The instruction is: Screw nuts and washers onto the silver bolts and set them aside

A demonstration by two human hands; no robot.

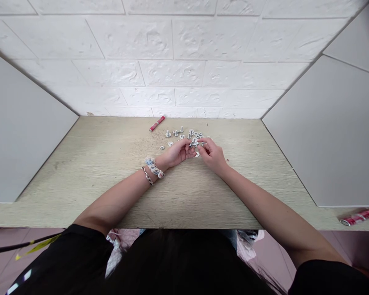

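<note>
My left hand point(177, 153) and my right hand point(213, 155) meet over the far middle of the wooden table point(110, 184). Together their fingertips pinch a small silver metal part point(194, 143), which looks like a bolt with a nut or washer. Just beyond the hands lies a loose pile of several silver bolts, nuts and washers point(181, 133). One small washer point(197, 154) lies on the table between the two hands. My left wrist carries beaded and chain bracelets point(153, 169).
A small red tube point(156, 123) lies at the back of the table, left of the hardware pile. Another red object point(358, 216) rests at the near right edge. Grey partition panels point(326, 135) flank both sides, with a white brick-pattern wall point(172, 61) behind.
</note>
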